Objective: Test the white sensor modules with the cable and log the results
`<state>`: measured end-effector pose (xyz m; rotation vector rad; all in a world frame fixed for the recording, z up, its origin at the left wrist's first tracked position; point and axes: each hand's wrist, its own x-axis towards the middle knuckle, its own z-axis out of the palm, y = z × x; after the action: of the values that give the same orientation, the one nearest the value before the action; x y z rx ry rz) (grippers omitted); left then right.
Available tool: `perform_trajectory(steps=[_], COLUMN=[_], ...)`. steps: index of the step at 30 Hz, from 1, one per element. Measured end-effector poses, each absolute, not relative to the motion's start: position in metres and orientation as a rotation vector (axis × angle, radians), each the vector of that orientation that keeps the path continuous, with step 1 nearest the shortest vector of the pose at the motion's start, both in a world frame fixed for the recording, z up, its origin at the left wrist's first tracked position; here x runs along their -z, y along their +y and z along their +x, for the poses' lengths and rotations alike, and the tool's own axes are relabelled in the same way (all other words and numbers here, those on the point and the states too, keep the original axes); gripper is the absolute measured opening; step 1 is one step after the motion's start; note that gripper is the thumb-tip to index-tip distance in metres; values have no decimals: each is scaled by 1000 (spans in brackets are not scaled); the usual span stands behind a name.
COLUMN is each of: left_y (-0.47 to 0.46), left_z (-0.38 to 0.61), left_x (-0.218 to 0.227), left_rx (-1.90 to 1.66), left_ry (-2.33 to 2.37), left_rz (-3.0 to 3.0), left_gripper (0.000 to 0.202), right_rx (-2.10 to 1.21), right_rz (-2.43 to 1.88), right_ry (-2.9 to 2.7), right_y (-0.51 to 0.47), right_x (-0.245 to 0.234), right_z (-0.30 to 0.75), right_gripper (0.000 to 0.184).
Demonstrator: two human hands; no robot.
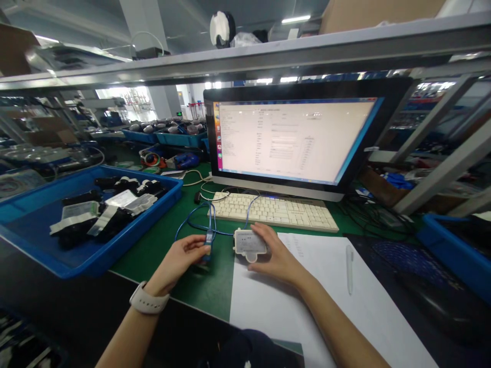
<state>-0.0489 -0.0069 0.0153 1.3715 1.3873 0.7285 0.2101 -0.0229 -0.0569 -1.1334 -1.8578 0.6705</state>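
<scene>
My left hand pinches the plug of a blue cable just left of a small white box-shaped device. A small gap separates plug and device. My right hand grips that device from the right side and holds it on the green bench mat, at the top left corner of a white paper sheet. The blue cable loops back toward the white keyboard. A white watch sits on my left wrist.
A monitor with a pale window stands behind the keyboard. A blue tray with several black and clear-bagged parts lies at left. A white pen rests on the paper. Another blue tray is at right, more trays behind.
</scene>
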Motion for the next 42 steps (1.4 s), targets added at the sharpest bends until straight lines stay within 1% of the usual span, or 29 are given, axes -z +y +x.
perform_trajectory(steps=[3,7,9,14,20,25,29,34,38,40,42], left_y=[-6,-5,-2,14,19,19,20,18,16,16,16], left_z=[-39,-20,-10,10,21,23,22,17,12,10,8], left_x=[-18,-19,-16,-2,2,3,11,23,26,26,26], left_rx=[-929,-1028,-1069,-1205,-1196,-1211,-1269,-1352,-1348,-1336,-1330], left_ry=[1211,1121,1109,1074,1040,987,963,946,864,813,788], left_rz=[1152,1153,1256,1750,1980,2067,2123,2243,2373,2475,2567], left_gripper=[56,53,52,40,30,30,28,20,20,20,20], right_rx=[-612,-586,-582,-539,-521,-520,-544,-586,-617,-565,-437], right_rz=[-1126,-1117,-1113,-1081,-1077,-1065,-1077,-1097,-1164,-1216,-1255], right_ry=[-1845,-1840,-1832,-1807,-1812,-1804,-1792,-1790,-1828,-1882,-1915], right_y=[-21,-20,-21,-20,-17,-17,-18,-17,-22,-31,-46], right_x=[60,62,62,64,65,64,63,64,57,47,34], right_z=[208,206,205,203,202,201,201,200,200,206,221], right_gripper=[80,79,78,78,80,80,80,80,88,91,82])
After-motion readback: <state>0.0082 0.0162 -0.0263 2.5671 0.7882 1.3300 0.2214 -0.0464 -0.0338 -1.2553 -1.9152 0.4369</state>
